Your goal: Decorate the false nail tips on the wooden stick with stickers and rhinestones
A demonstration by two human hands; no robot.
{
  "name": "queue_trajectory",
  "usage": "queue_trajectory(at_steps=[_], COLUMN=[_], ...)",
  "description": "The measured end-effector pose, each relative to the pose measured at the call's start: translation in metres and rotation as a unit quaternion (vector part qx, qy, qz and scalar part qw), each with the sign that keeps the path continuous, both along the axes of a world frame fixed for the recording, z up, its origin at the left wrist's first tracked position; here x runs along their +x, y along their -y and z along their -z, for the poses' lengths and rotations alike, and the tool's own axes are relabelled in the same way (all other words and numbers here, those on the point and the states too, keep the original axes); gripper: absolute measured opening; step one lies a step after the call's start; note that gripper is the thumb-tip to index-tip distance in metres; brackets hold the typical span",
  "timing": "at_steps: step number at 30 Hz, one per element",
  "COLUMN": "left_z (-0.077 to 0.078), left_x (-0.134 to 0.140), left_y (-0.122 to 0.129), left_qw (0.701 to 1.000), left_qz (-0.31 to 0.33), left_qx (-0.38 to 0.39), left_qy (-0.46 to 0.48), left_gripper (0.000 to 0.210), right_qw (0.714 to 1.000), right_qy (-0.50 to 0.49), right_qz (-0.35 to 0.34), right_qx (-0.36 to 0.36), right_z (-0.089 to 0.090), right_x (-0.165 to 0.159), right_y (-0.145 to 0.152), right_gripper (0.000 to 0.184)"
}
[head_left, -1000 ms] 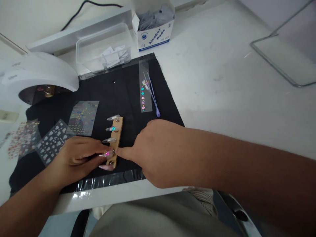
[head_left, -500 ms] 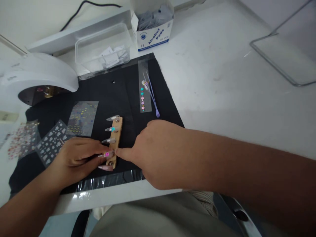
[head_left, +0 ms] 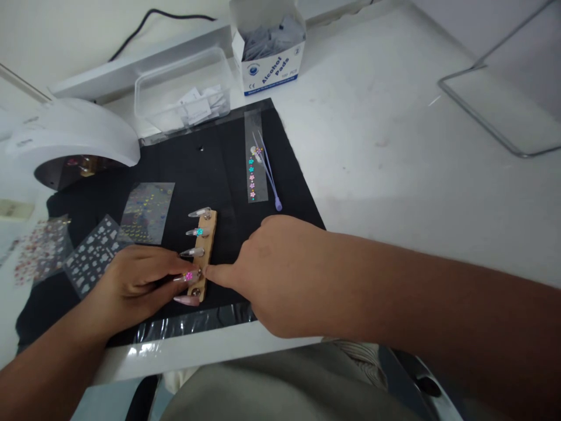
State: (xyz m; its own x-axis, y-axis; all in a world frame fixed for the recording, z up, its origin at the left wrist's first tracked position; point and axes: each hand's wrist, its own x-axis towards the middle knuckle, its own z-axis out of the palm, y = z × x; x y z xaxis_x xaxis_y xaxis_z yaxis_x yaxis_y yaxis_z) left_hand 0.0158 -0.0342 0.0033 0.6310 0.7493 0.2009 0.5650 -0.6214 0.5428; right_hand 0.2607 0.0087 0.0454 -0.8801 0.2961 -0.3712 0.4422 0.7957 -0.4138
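Note:
A wooden nail stand (head_left: 209,238) lies on the black mat, with several clear false nails mounted along it. One false nail (head_left: 189,276) carries a pink flower; another false nail (head_left: 199,232) has a turquoise one. My left hand (head_left: 135,278) is closed, pinching the pink-flowered nail between thumb and fingers from the left. From the right, my right hand (head_left: 280,275) holds one outstretched finger against the stand's edge beside that same nail. Its other fingers are curled under and mostly hidden. A pale pink nail (head_left: 187,300) sits at the stand's near end.
Purple-handled tweezers (head_left: 272,184) lie across a flower sticker strip (head_left: 258,190). Sticker sheets (head_left: 149,210) spread at left, near a white nail lamp (head_left: 74,131). Behind the mat (head_left: 197,169) stand a clear plastic tub (head_left: 179,73) and an alcohol pads box (head_left: 272,73).
The view has shifted very slightly. Both hands keep their places at the pink-flowered nail and the stand.

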Motion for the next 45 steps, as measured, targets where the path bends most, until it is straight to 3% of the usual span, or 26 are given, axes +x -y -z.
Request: queue_trajectory(at_steps=[9, 26, 33, 45], left_z=[0.000, -0.007, -0.010, -0.012], left_x=[-0.002, -0.009, -0.006, 0.001], left_y=[-0.005, -0.005, -0.005, -0.006], left_qw=[0.999, 0.995, 0.993, 0.995], left_qz=[0.034, 0.015, 0.014, 0.015], left_qx=[-0.028, -0.091, -0.106, -0.093], left_qy=[0.014, -0.035, -0.044, -0.040], left_gripper=[0.009, 0.011, 0.013, 0.010], right_qw=[1.000, 0.999, 0.998, 0.998], right_qy=[-0.002, -0.008, -0.021, -0.021], right_qz=[0.007, -0.006, -0.035, -0.033], right_qx=[0.030, 0.048, 0.045, 0.043], right_z=[0.001, 0.004, 0.003, 0.005], right_x=[0.000, -0.002, -0.004, -0.002], right_y=[0.000, -0.003, -0.006, -0.007], right_gripper=[0.053, 0.047, 0.015, 0.010])
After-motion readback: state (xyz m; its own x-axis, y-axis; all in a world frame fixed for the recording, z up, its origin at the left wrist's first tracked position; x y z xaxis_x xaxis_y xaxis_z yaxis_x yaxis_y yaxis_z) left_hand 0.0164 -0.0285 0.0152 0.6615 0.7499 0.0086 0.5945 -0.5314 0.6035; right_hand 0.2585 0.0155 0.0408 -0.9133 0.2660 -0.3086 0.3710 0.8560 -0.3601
